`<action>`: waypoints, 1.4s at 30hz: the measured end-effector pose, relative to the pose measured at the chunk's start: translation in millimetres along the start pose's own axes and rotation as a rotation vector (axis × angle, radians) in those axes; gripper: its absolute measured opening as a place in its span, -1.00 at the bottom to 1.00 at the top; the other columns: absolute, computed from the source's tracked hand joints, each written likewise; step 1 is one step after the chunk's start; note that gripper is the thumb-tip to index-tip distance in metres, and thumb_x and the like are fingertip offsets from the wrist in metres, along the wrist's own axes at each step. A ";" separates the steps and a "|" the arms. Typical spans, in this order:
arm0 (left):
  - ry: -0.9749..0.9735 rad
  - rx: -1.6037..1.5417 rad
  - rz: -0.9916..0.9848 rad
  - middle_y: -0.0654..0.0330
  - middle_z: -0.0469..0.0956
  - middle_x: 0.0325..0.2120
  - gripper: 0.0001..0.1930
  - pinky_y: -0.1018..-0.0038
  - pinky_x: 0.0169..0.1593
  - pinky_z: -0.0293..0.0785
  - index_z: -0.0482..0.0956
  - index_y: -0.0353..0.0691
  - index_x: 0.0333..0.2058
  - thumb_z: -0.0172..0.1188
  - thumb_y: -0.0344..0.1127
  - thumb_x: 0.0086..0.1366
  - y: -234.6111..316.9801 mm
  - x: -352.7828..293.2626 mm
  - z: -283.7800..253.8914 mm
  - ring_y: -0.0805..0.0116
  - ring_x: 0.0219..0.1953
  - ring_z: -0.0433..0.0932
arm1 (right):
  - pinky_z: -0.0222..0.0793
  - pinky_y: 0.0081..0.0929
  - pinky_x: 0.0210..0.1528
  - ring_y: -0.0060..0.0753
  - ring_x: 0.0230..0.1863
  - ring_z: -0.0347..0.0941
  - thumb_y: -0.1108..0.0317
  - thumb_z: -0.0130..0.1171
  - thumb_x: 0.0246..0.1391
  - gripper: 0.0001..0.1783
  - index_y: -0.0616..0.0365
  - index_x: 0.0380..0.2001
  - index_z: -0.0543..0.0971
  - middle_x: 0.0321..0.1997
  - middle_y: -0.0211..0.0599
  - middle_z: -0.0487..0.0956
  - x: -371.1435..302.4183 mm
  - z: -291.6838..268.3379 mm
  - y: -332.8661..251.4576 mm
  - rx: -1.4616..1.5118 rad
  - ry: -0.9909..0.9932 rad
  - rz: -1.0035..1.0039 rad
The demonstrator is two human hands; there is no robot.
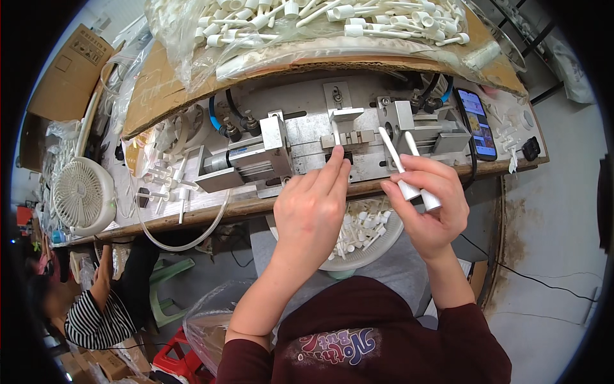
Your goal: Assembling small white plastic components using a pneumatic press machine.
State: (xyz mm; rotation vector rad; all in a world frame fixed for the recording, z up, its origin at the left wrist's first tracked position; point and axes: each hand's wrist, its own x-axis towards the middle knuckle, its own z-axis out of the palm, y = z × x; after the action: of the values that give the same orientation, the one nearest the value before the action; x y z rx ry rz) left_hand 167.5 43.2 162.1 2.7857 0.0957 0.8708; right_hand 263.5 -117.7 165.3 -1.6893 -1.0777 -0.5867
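**Two white plastic sticks in hand at the press jig**

R hand (430, 203) is closed around two white plastic applicator sticks (401, 168), gripped at the fat capped ends w/ the thin stems pointing up and far-left toward the metal jig (348, 137); L hand (313, 205) is open-ish, fingers stretched fwd, fingertips touching the jig's near edge at the centre slot, holding nothing afaict.

Handling guess: these look v. light, hollow, stiff but thin in the stem, so prob easy to bend or snap if squeezed mid-stem; smooth plastic, bit slippery; best grip is the thick cap end, like now.

Outward: white bowl (377, 246) of same pieces sits near, below the bench edge btwn the arms; bagged pile of more pieces (332, 19) on cardboard at far side; phone (477, 123) to the right; small white fan (83, 195) far left; another person in a striped sleeve (96, 320) low left.
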 end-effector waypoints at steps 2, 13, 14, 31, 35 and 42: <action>-0.079 0.005 -0.026 0.23 0.68 -0.04 -0.72 0.44 -0.33 0.52 0.71 -0.21 -0.17 0.39 -0.45 0.08 1.0 4.0 -4.3 0.30 -0.43 0.63 | 0.60 -0.44 -0.15 -0.28 -0.17 0.66 0.59 0.54 -0.21 -0.58 0.20 -0.21 0.63 -0.15 -0.11 0.69 -4.1 -1.8 -0.2 0.047 0.013 0.083; -0.148 -0.049 -0.068 0.26 0.70 -0.07 -0.75 0.42 -0.38 0.53 0.72 -0.20 -0.21 0.39 -0.42 0.08 -0.6 11.3 -10.8 0.23 -0.50 0.63 | 0.64 -0.44 -0.20 -0.29 -0.21 0.69 0.50 0.62 -0.26 -0.50 0.21 -0.18 0.61 -0.14 -0.08 0.69 -20.6 -1.6 2.6 0.169 0.026 0.141; -0.137 -0.053 -0.066 0.26 0.69 -0.07 -0.76 0.42 -0.38 0.53 0.72 -0.20 -0.21 0.39 -0.41 0.08 -1.2 10.9 -9.8 0.23 -0.49 0.63 | 0.64 -0.44 -0.19 -0.28 -0.21 0.69 0.50 0.62 -0.26 -0.51 0.21 -0.18 0.62 -0.14 -0.08 0.69 -20.7 -1.1 0.9 0.178 0.027 0.148; 0.036 -0.714 -0.250 0.18 0.61 -0.27 -0.64 0.56 -0.22 0.59 0.67 -0.34 -0.16 0.49 -0.58 0.00 16.6 -5.8 -24.9 0.43 -0.27 0.64 | 0.66 -0.43 -0.08 -0.08 -0.02 0.68 0.70 0.31 -0.04 -0.54 0.31 0.00 0.60 -0.01 0.08 0.67 -18.7 5.6 -2.0 0.034 -0.164 -0.087; 0.097 -0.349 -0.096 0.13 0.62 -0.14 -0.69 0.42 -0.28 0.59 0.70 -0.30 -0.17 0.39 -0.55 0.04 3.0 -4.9 -12.8 0.31 -0.33 0.61 | 0.60 -0.29 0.07 0.04 0.10 0.61 0.64 0.21 -0.02 -0.53 0.44 0.05 0.55 0.08 0.16 0.61 -21.7 8.4 -2.0 0.106 -0.071 0.037; -0.107 -0.019 -0.043 0.22 0.68 -0.02 -0.75 0.42 -0.35 0.55 0.72 -0.22 -0.19 0.39 -0.43 0.09 1.8 5.0 -6.8 0.29 -0.42 0.66 | 0.39 -0.10 0.28 0.24 0.27 0.45 0.31 0.17 0.25 -0.41 0.51 0.22 0.38 0.19 0.34 0.50 -23.1 4.0 -4.7 0.311 -0.174 0.054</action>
State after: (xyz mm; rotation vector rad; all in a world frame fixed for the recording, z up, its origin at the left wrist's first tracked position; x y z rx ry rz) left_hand 167.7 43.3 170.8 2.7948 0.1288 0.7072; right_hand 247.8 -122.4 147.8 -1.5097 -1.1759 -0.2253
